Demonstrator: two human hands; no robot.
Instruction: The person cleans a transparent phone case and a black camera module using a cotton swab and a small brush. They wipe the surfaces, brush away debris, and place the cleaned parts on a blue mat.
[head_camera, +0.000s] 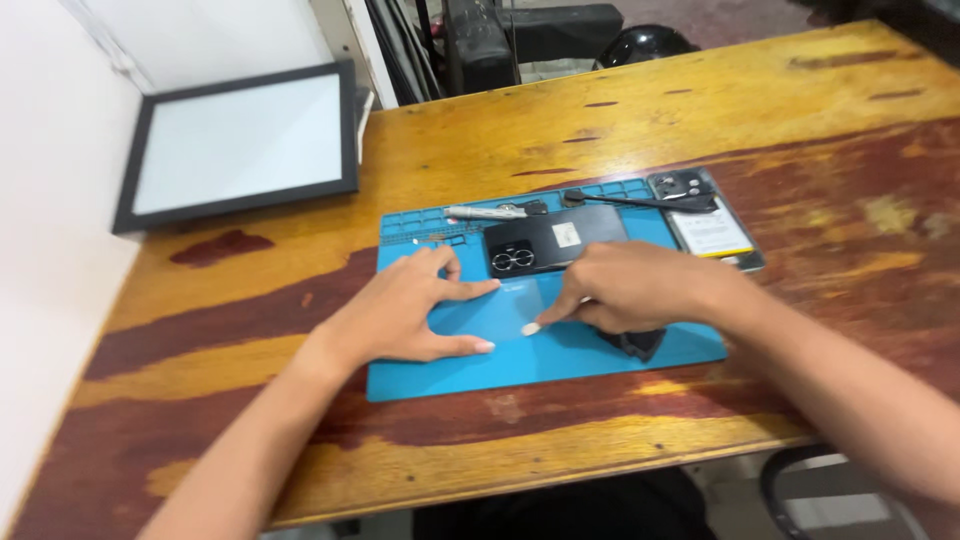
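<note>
Head view: both hands' spread fingers (470, 290) press the blue mat (560, 360).

Two bare forearms reach in from the lower edge, converging toward the middle. The left hand (405, 312) lies palm down, fingers spread wide, index finger and thumb both pointing right with an open gap between them. The right hand (625, 288) is loosely curled, knuckles up, its index fingertip pressed downward just right of the left thumb's tip. The two hands sit near each other without touching. Neither hand visibly grips anything; the right wrist angles up from the lower right.
</note>
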